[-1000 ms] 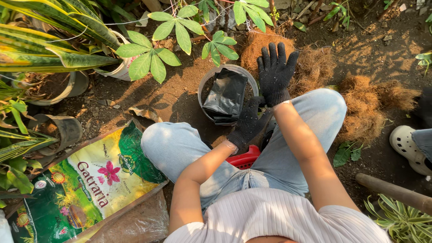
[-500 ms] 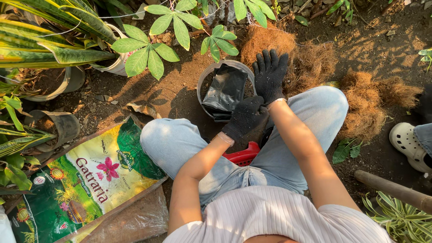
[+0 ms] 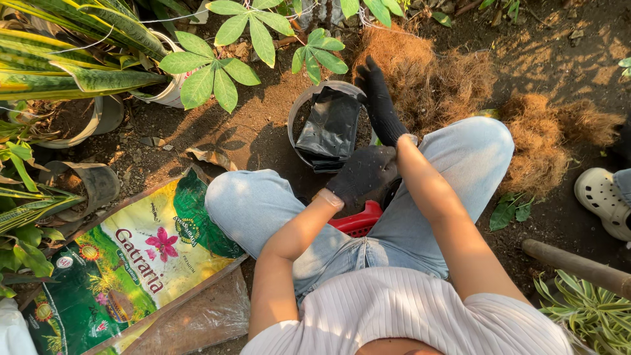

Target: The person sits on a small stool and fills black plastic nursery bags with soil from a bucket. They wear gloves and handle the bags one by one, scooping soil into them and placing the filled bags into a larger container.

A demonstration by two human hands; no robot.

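Overhead view of your seated position on bare soil, knees spread, both hands in black work gloves. Your right hand (image 3: 381, 105) reaches forward past your right knee with its fingers stretched out and loosely together, gripping nothing; its fingertips lie at the near edge of the heap of brown coconut fibre (image 3: 453, 79) and just beside the rim of the round pot (image 3: 297, 115). Your left hand (image 3: 365, 174) rests lower, between your knees, curled over with its back to the camera; whether it grips anything cannot be told from this angle. It sits just below the pot and just above a red plastic object (image 3: 358, 223), only partly visible between your legs. The pot stands on the ground directly ahead of you and holds a crumpled black plastic bag (image 3: 332, 125), which fills most of its opening. To your left lies a printed green and yellow soil bag (image 3: 125, 263), flat on the ground, touching your left knee. Beyond it stand striped, sword-leaved plants (image 3: 59, 59) and a broad-leaved seedling (image 3: 217, 66). At far right, another person's pale clog (image 3: 601, 197) is in view, well apart from your hands.
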